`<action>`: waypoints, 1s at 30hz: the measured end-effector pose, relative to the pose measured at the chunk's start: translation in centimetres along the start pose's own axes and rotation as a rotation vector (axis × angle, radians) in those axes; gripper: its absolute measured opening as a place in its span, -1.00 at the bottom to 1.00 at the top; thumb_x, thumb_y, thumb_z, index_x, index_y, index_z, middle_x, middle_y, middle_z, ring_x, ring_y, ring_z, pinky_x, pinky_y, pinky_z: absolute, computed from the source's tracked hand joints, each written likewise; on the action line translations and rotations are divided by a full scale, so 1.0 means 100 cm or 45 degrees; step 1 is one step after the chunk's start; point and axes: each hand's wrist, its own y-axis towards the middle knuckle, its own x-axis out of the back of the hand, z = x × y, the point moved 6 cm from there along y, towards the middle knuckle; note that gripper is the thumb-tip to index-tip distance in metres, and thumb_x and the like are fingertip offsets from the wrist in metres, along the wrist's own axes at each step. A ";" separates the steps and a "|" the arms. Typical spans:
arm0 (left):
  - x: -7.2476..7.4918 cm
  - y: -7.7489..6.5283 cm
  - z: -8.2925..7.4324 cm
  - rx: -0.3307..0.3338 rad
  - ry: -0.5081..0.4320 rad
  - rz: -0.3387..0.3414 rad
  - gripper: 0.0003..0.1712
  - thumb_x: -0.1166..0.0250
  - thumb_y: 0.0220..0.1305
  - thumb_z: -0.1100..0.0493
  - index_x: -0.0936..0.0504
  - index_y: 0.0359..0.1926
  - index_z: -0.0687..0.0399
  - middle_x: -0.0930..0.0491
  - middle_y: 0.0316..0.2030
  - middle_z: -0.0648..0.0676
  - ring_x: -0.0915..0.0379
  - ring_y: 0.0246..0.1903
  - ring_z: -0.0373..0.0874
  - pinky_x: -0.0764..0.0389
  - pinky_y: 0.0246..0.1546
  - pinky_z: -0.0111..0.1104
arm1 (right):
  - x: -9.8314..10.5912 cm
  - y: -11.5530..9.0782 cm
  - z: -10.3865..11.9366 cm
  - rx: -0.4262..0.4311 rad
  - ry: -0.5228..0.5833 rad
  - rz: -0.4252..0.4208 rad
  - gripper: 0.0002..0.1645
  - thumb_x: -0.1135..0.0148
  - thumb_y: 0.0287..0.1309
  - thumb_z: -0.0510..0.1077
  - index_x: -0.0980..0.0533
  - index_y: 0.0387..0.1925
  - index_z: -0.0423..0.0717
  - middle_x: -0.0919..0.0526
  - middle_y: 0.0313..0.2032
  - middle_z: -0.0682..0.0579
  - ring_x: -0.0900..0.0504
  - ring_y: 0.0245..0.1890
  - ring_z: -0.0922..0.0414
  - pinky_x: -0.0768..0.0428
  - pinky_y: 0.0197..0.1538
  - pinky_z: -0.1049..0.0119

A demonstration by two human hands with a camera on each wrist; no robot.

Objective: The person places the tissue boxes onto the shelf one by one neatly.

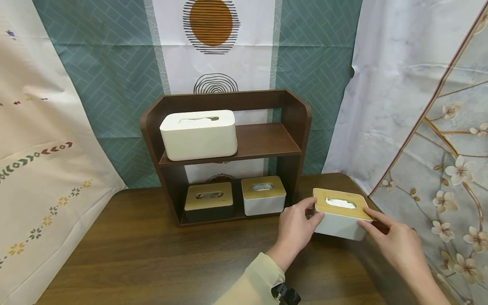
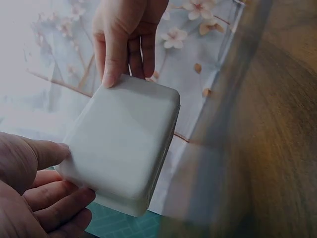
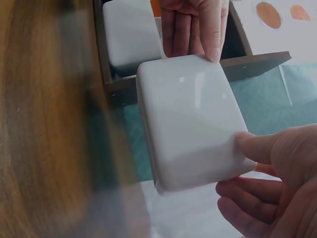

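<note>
A white tissue box [image 1: 339,225] with a wood-look lid is held between both hands at the right of the shelf, above the table. My left hand [image 1: 296,224] grips its left end, thumb on the front and fingers at the lid's corner. At the opposite end my right hand [image 1: 396,241] holds it the same way. In the left wrist view the left hand [image 2: 39,188] curls round the white box [image 2: 119,134]. The right wrist view has the right hand [image 3: 282,178] pinching a corner of the box [image 3: 193,119].
A brown two-tier shelf [image 1: 263,137] stands on the wooden table [image 1: 152,258]. Its upper tier bears a large cream tissue box [image 1: 200,137] at left. Below sit a black tissue box [image 1: 209,207] and a white tissue box [image 1: 264,199], both with wood-look lids. Patterned cloths [image 1: 320,63] hang around.
</note>
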 end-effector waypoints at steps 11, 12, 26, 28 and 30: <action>0.022 -0.006 -0.020 -0.002 -0.012 -0.038 -0.46 -0.62 0.37 0.02 -0.78 0.35 -0.18 -0.84 0.01 -0.18 -0.68 -0.08 -0.33 -0.57 -0.20 -0.46 | 0.019 -0.006 0.018 0.036 0.001 -0.119 -0.39 -0.56 0.40 0.11 -0.71 0.34 -0.08 -0.88 -0.19 -0.15 -0.78 -0.26 -0.15 -0.47 -0.41 0.24; 0.024 -0.007 -0.021 -0.007 -0.015 -0.043 -0.46 -0.62 0.37 0.03 -0.78 0.35 -0.18 -0.84 0.01 -0.18 -0.68 -0.09 -0.33 -0.57 -0.20 -0.46 | 0.020 -0.006 0.020 0.033 0.001 -0.118 -0.38 -0.56 0.40 0.12 -0.71 0.34 -0.08 -0.88 -0.18 -0.16 -0.78 -0.25 -0.17 -0.47 -0.42 0.24; 0.057 -0.016 -0.039 -0.149 0.053 -0.154 -0.47 -0.63 0.36 0.03 -0.79 0.32 -0.10 -0.86 -0.02 -0.11 -0.77 -0.07 -0.28 -0.59 -0.18 -0.44 | 0.030 -0.006 0.043 0.046 0.045 -0.146 -0.38 -0.57 0.37 0.16 -0.72 0.35 0.01 -0.88 -0.11 -0.16 -0.80 -0.17 -0.11 -0.45 -0.42 0.38; 0.063 -0.018 -0.040 -0.158 0.055 -0.172 -0.46 -0.63 0.36 0.03 -0.78 0.32 -0.09 -0.86 -0.01 -0.09 -0.78 -0.06 -0.27 -0.60 -0.19 -0.44 | 0.031 -0.006 0.048 0.062 0.063 -0.157 -0.38 -0.59 0.35 0.15 -0.73 0.34 0.03 -0.88 -0.11 -0.15 -0.78 -0.22 0.17 -0.45 -0.42 0.42; 0.069 -0.020 -0.042 -0.169 0.062 -0.187 -0.45 -0.63 0.36 0.03 -0.78 0.33 -0.08 -0.86 -0.01 -0.08 -0.78 -0.07 -0.26 -0.61 -0.19 -0.44 | 0.031 -0.006 0.052 0.082 0.088 -0.168 -0.39 -0.61 0.33 0.15 -0.75 0.32 0.05 -0.89 -0.12 -0.12 -0.67 -0.26 0.46 -0.44 -0.41 0.46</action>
